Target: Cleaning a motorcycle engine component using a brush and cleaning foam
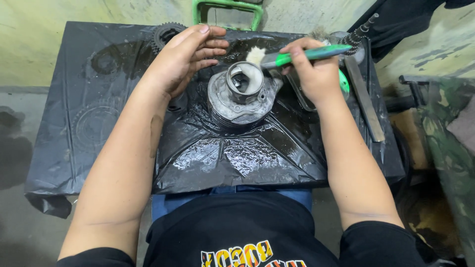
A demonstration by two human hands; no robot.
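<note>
A grey metal engine cylinder [239, 96] with a round sleeve on top sits in the middle of a wet black plastic sheet [217, 153]. My left hand [185, 57] rests on the cylinder's far left side, fingers curled over it. My right hand [312, 69] grips a brush with a green and grey handle [307, 54]. The brush's pale bristles [255, 56] touch the top rim of the sleeve.
A toothed gear [165, 33] lies at the sheet's back left, and a second gear shows under the plastic at left [96, 123]. A flat metal file [365, 99] and a threaded rod [360, 30] lie at right. A green metal frame [227, 10] stands behind.
</note>
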